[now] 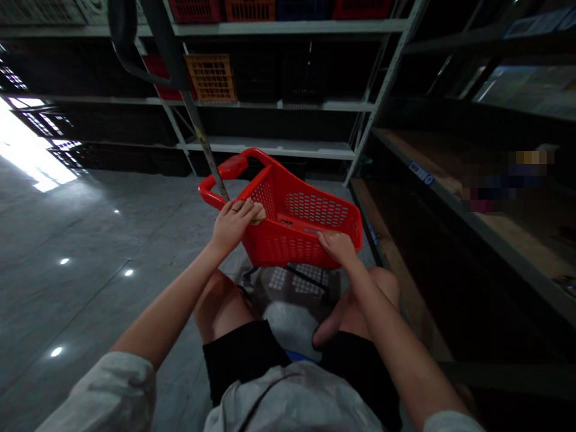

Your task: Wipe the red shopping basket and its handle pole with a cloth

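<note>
Over glossy floor [112,240], left hand [233,223] clutches cloth [260,214], right hand [339,246] grips perforated plastic cart [279,245].

I saw the basket cart [279,241] mid-frame, crates [210,78] on a rack [279,146] behind it, upper centre, and shelves [508,223] down the right side.

1. The whole scene is looking dim, while white glare is blowing out the far left of the grey floor [135,222].
2. Small bright spots are reflecting off that glossy floor.
3. Deep shadow is swallowing the black crates [301,75] and the space under the right-hand shelf [454,210].
4. The red cart [310,191] is showing vividly, with pale light patches dappling the floor beneath.
5. Wide-angle distortion is stretching the edges; fine detail is softening.
6. Pixelation is masking part of the right-hand shelf.
</note>
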Demonstrator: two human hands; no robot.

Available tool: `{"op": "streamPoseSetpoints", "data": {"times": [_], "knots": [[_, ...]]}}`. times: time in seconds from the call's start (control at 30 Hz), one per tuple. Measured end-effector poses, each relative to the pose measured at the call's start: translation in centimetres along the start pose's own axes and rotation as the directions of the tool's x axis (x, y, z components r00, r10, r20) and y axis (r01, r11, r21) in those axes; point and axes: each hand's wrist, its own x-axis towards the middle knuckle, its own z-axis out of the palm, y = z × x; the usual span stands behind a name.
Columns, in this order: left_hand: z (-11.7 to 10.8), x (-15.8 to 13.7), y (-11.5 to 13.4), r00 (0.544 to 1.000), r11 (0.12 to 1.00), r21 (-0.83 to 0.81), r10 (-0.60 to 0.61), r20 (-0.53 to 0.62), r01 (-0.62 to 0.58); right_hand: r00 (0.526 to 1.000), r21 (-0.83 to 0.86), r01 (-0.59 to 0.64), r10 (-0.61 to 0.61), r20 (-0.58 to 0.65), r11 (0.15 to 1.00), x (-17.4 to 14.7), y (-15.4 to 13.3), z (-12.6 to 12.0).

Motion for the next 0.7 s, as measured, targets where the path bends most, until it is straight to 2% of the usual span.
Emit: {"op": "streamPoseSetpoints", "data": {"times": [0.13,0.23,0.33,0.4,0.47,0.53,0.6,0.67,0.7], "knots": [[-0.4,-0.5,-1.3,0.998,1.0,-0.016,-0.017,-0.068,0.016,0.996,-0.006,0.03,-0.03,0.083,1.0,1.0,3.3,-0.7],[-0.1,-1.3,-0.8,0.975,0.996,-0.059,-0.077,-0.209,0.066,0.996,0.012,0.01,-0.011,0.09,1.0,1.2,5.5,-1.4],[-0.7,-0.8,0.2,0.893,0.976,-0.176,-0.19,-0.407,0.127,0.995,0.027,-0.063,0.06,0.084,0.998,0.9,7.1,-2.4],[-1.3,0.8,1.5,0.842,0.942,-0.291,-0.291,-0.455,0.168,0.992,0.055,-0.107,0.103,0.071,0.993,0.6,7.1,-3.2],[-1.5,2.9,3.5,0.819,0.875,-0.432,-0.405,-0.405,0.219,0.995,0.171,-0.096,0.093,0.022,0.981,0.5,5.6,-4.1],[-1.3,4.6,6.2,0.811,0.778,-0.573,-0.497,-0.309,0.258,0.996,0.403,-0.031,0.061,-0.062,0.915,0.9,2.6,-4.8],[-1.1,5.6,9.1,0.818,0.693,-0.68,-0.521,-0.244,0.239,0.988,0.647,0.049,0.06,-0.144,0.761,1.8,-1.5,-5.0],[-1.2,6.0,11.5,0.858,0.656,-0.734,-0.469,-0.211,0.178,0.98,0.817,0.095,0.09,-0.176,0.569,3.0,-5.4,-4.6],[-1.5,6.1,12.5,0.889,0.648,-0.746,-0.42,-0.184,0.152,0.969,0.869,0.097,0.154,-0.194,0.485,3.6,-7.0,-4.2]]}}
